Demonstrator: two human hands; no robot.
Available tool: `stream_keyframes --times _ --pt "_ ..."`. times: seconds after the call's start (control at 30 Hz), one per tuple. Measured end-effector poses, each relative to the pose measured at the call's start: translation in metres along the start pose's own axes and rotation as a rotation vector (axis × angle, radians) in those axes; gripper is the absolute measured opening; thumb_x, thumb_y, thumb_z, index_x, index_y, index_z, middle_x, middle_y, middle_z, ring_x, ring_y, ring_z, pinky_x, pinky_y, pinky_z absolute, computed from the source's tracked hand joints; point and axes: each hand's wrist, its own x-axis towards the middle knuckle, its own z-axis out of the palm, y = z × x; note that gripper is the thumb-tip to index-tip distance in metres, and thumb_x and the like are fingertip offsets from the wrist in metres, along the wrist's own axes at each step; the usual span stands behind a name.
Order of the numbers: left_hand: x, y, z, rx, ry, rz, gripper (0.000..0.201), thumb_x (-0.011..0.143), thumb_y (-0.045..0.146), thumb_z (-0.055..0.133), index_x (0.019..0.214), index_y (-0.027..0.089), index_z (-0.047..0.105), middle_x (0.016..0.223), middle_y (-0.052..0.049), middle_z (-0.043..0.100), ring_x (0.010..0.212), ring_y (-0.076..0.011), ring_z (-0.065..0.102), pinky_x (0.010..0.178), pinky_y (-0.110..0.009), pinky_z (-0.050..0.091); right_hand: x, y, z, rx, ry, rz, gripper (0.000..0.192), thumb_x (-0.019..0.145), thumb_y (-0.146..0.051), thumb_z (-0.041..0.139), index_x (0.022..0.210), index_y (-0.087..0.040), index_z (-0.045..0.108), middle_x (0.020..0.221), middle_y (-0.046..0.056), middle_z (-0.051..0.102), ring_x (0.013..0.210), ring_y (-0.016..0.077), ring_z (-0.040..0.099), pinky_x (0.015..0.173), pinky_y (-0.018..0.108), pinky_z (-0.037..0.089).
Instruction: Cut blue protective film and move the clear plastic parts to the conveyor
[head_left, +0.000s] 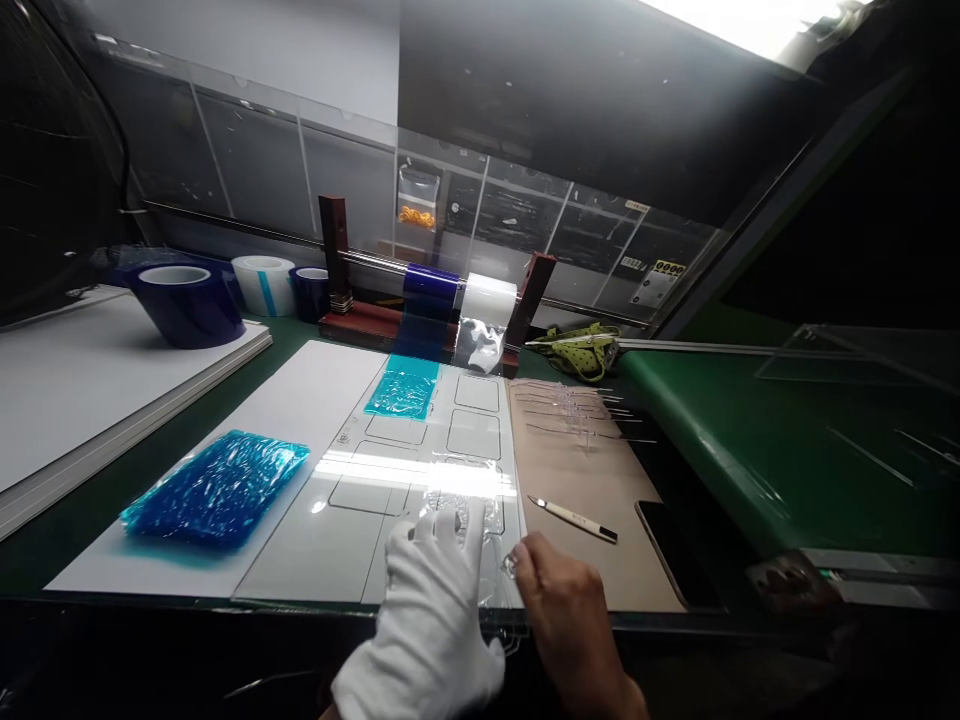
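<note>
My left hand [431, 590], in a white glove, lies flat with fingers spread on a clear plastic piece [465, 505] at the near edge of a white template board [352, 500]. My bare right hand [562, 600] is beside it, fingertips pinched at the clear piece's right edge, seemingly on a thin film corner. A wrinkled blue film piece [405, 387] lies on the board's far part. A pile of crumpled blue film [217, 487] sits to the left on a white sheet.
A tape holder with blue and clear rolls [457, 295] stands behind the board. Loose tape rolls [187, 300] sit at the back left. A pen-like knife [574, 518], clear parts [577, 410] and a dark phone [667, 550] lie on a tan mat. A green conveyor [787, 450] runs at right.
</note>
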Motion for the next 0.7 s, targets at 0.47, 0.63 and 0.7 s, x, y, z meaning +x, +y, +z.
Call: stream_keyframes --times 0.47,0.63,0.7 --pt "0.007 0.014 -0.016 0.312 -0.192 -0.016 0.092 0.053 0.041 0.064 0.134 0.002 0.045 0.117 -0.030 0.050 0.104 -0.0460 0.047 0.087 -0.061 0.033 -0.004 0.003 0.001 -0.108 0.023 -0.033 0.036 0.094 -0.031 0.036 0.066 -0.019 0.055 0.049 -0.001 0.047 0.043 0.0112 0.040 0.049 0.027 0.019" --pt "0.003 -0.011 -0.023 0.143 -0.333 0.114 0.105 0.052 0.044 0.066 0.145 0.013 0.029 0.126 -0.023 0.047 0.111 -0.0402 0.046 0.093 -0.055 0.036 -0.002 0.013 -0.005 0.262 -0.331 0.097 0.040 0.097 -0.035 0.034 0.065 -0.019 0.052 0.054 -0.004 0.047 0.049 0.0101 0.044 0.052 0.022 0.029" --pt "0.002 -0.018 -0.020 0.113 -0.425 0.173 0.084 0.061 0.034 0.063 0.141 0.023 0.039 0.121 -0.018 0.053 0.107 -0.0354 0.051 0.091 -0.052 0.039 -0.001 0.018 -0.012 0.417 -0.490 0.144 0.040 0.096 -0.037 0.038 0.063 -0.019 0.053 0.053 -0.005 0.044 0.049 0.0094 0.041 0.050 0.021 0.029"
